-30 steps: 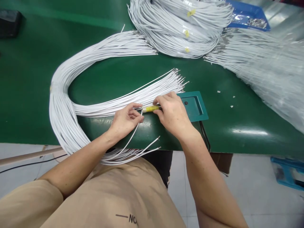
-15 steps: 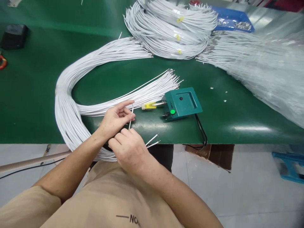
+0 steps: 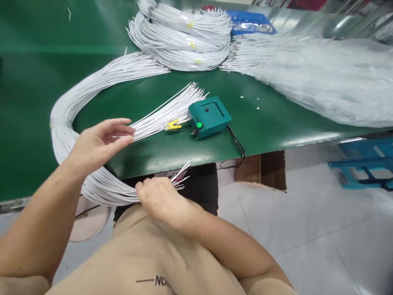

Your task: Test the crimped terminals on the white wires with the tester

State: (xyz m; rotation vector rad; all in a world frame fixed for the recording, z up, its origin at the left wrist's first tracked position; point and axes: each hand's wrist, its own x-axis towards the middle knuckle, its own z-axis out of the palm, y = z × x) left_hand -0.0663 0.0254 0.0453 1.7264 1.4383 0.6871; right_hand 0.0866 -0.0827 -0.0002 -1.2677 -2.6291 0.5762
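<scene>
My left hand (image 3: 100, 143) is raised over the long bundle of white wires (image 3: 63, 110), its fingers and thumb apart with nothing between them. My right hand (image 3: 164, 200) is wrapped round the lower part of that bundle at the table's front edge, close to my body. Several loose wire ends (image 3: 181, 178) stick out past its knuckles, fanned to the right. Beyond the left fingertips, another stretch of white wires (image 3: 166, 112) lies with its tips gathered beside a small green device (image 3: 211, 116) with a green button and a yellow clip-like part (image 3: 173, 125).
Coiled white wires with yellow marks (image 3: 184, 41) lie at the back. To their right are a blue tray (image 3: 251, 22) of small metal parts and wires under clear plastic (image 3: 322, 82). A cardboard box (image 3: 260, 170) and blue stool (image 3: 362, 168) stand below the green table (image 3: 21, 123).
My left hand has let go of a single wire and moved left, opening. My right hand stays closed at the bundle, now lower against my body. The camera view has shifted and turned.
</scene>
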